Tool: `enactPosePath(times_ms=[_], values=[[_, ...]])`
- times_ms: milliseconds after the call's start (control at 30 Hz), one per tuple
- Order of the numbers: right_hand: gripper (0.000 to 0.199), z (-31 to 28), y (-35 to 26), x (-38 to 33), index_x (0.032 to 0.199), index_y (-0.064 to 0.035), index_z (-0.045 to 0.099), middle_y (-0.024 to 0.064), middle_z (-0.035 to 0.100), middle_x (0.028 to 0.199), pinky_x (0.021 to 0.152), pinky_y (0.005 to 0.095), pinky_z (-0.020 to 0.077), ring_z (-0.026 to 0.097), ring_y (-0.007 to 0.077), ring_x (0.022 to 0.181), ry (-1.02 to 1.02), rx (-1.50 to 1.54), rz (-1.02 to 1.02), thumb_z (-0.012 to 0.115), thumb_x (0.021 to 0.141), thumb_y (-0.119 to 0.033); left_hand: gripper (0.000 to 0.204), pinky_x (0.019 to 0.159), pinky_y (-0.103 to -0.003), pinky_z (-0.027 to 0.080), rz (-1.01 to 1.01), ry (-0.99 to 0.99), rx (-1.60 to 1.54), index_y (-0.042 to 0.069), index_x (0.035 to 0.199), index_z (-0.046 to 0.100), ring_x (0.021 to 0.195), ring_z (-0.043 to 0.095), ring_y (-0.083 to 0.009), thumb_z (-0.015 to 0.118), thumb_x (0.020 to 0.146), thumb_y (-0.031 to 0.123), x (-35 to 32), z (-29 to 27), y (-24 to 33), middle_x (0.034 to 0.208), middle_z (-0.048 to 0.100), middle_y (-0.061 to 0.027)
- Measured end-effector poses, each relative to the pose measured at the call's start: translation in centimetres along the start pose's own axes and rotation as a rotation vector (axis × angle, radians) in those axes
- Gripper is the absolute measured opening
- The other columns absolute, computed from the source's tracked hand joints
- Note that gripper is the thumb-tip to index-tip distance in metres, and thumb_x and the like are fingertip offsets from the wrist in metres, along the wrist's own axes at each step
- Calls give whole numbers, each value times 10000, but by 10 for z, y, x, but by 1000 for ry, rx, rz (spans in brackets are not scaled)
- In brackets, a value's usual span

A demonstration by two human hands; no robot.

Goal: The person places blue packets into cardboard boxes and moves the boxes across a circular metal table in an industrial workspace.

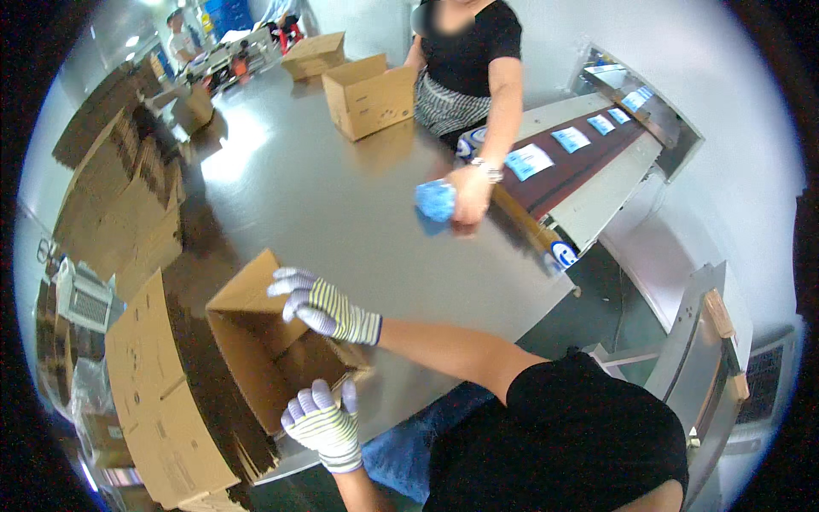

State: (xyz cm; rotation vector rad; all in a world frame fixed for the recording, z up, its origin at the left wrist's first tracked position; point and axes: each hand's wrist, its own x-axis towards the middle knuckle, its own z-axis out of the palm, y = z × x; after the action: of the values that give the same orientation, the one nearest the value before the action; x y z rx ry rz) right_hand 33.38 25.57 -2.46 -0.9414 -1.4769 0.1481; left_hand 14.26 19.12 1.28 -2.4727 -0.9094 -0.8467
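An open brown cardboard box (pixel 247 363) stands on the metal table in front of me, its inside in view. My right hand (pixel 328 309), in a striped knit glove, hovers at the box's far rim with fingers stretched out and a little bent. Whether it touches the cardboard I cannot tell. At the near rim, my left hand (pixel 327 429), gloved the same way, has its fingers apart and holds nothing I can see. Across the table a co-worker's hand (pixel 472 194) grips a blue packet or small bundle (pixel 435 201).
A conveyor belt (pixel 563 166) at the right carries several blue-and-white packets (pixel 529 161). Another open box (pixel 368 98) stands by the co-worker, with a further box (pixel 313 55) behind it. Stacks of flattened cardboard (pixel 162 397) line the table's left side. The metal table (pixel 341 200) shines under lights.
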Motion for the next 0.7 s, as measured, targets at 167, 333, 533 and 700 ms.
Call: enactPosePath(times_ms=[167, 333, 533, 700], values=[[144, -9, -16, 5, 802, -68, 608, 122, 555, 1236, 1086, 453, 302, 395, 341, 1280, -94, 4, 8, 484, 850, -124, 366, 605, -403, 350, 2, 48, -14, 105, 845, 538, 626, 473, -267, 589, 845, 467, 1, -4, 0, 669, 456, -76], [162, -9, -10, 1, 807, -63, 594, 140, 555, 1223, 1089, 458, 295, 394, 354, 1276, -33, 63, -13, 482, 876, -158, 370, 666, -421, 377, -40, -58, -39, 77, 892, 563, 712, 499, -300, 627, 808, 432, -1, -8, 6, 751, 516, -106], [168, -13, -17, 4, 816, -67, 594, 139, 550, 1227, 1087, 459, 294, 391, 355, 1276, -76, 30, -6, 473, 880, -164, 364, 664, -421, 373, -50, -73, -50, 77, 893, 556, 703, 495, -296, 632, 805, 421, -3, -10, 6, 744, 507, -105], [188, -11, -12, 2, 839, -71, 601, 145, 527, 1269, 1093, 471, 275, 370, 368, 1289, -76, 85, 9, 456, 871, -186, 362, 671, -419, 367, -26, -42, -40, 86, 907, 544, 707, 491, -291, 633, 801, 421, -3, -7, 3, 746, 496, -100]])
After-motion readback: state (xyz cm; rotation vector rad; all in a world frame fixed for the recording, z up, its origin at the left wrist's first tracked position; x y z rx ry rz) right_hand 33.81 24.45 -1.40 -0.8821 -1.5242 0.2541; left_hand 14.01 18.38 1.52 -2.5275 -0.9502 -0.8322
